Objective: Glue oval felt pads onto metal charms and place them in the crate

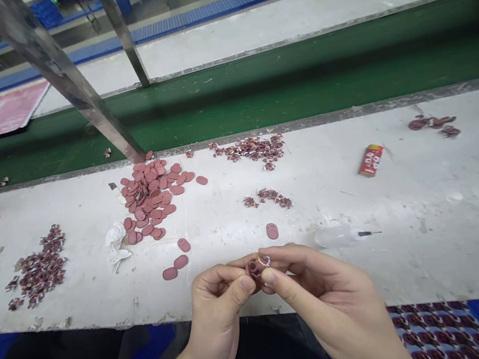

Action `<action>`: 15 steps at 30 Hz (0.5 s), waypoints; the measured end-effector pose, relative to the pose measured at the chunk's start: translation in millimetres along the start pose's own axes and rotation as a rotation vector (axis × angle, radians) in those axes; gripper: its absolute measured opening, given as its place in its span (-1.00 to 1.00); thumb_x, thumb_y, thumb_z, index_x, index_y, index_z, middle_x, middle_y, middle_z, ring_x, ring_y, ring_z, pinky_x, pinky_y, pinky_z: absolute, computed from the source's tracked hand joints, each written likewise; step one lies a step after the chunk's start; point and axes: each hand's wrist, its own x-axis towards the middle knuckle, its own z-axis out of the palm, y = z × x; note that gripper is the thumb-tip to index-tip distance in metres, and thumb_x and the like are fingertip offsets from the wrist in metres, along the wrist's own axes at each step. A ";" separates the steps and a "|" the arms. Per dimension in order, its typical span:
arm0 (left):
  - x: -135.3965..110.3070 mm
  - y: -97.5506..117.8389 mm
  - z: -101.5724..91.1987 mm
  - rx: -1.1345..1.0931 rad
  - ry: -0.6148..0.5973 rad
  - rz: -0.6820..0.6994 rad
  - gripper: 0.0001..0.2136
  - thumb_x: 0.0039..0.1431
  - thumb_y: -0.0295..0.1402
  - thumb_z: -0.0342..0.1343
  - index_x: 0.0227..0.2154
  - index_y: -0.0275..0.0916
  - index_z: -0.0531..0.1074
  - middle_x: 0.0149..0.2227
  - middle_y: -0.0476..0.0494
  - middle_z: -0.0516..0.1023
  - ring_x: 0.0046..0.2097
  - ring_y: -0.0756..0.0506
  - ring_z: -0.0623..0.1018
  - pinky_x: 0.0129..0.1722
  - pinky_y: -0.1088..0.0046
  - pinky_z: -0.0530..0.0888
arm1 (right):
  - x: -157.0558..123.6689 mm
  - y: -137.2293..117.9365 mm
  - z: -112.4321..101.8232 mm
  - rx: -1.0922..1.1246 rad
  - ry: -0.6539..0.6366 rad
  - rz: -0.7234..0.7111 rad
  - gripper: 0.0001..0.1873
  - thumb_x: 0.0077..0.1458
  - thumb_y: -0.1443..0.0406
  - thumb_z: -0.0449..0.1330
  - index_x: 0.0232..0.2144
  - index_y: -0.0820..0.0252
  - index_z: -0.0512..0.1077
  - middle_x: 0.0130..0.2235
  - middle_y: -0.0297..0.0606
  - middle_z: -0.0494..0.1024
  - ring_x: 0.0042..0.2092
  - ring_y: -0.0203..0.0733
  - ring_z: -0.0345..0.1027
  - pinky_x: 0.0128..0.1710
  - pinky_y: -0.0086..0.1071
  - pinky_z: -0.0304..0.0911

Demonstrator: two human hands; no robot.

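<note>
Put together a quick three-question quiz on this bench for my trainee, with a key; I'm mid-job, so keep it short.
1. True or false: the left hand and the right hand meet at a small reddish piece.

2. Which of these lies nearest the right hand?
A) the crumpled white wad
B) the clear bottle with a thin tip
C) the big pile of oval discs

3. Fill in the colour: the long strip running along the far edge of the white table is ___.

Key: 1 true; 2 B; 3 green.
</note>
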 end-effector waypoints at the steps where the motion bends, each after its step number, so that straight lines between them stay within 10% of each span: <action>1: 0.3 -1.9 -0.6 0.001 0.007 0.018 -0.89 0.13 -0.34 0.39 -0.48 -0.18 0.63 -0.24 -0.12 0.74 -0.15 -0.14 0.67 -0.05 0.28 0.57 | 2.1 1.7 1.1 0.006 -0.009 0.002 -0.85 0.12 0.23 0.40 -0.21 0.02 0.64 -0.28 -0.29 0.69 -0.28 -0.25 0.60 -0.24 -0.48 0.55; 7: 3.0 0.6 -30.2 0.285 0.027 0.146 -0.86 0.21 -0.23 0.30 -0.26 -0.15 0.65 0.01 -0.25 0.68 0.03 -0.26 0.64 -0.07 0.26 0.59 | 8.6 15.5 0.0 0.039 0.000 0.049 -0.81 0.13 0.19 0.40 -0.18 0.06 0.62 -0.25 -0.26 0.70 -0.23 -0.19 0.61 -0.15 -0.39 0.57; 12: 18.7 39.4 -80.9 1.333 0.278 0.392 -0.82 0.21 -0.22 0.23 -0.19 -0.14 0.62 0.01 -0.24 0.65 0.07 -0.26 0.59 0.03 0.23 0.53 | -15.7 29.8 -36.9 -0.109 0.185 0.088 -0.71 0.02 0.14 0.46 -0.22 0.12 0.63 -0.32 -0.18 0.71 -0.31 -0.10 0.64 -0.29 -0.45 0.59; 15: 35.4 55.7 -98.4 1.554 0.333 0.377 -0.78 0.17 -0.22 0.21 -0.17 -0.14 0.61 -0.05 -0.23 0.65 0.07 -0.34 0.54 0.11 0.08 0.44 | -37.7 41.6 -71.3 -0.172 0.316 0.058 -0.67 -0.05 0.15 0.49 -0.21 0.14 0.65 -0.30 -0.14 0.72 -0.34 -0.07 0.65 -0.35 -0.49 0.57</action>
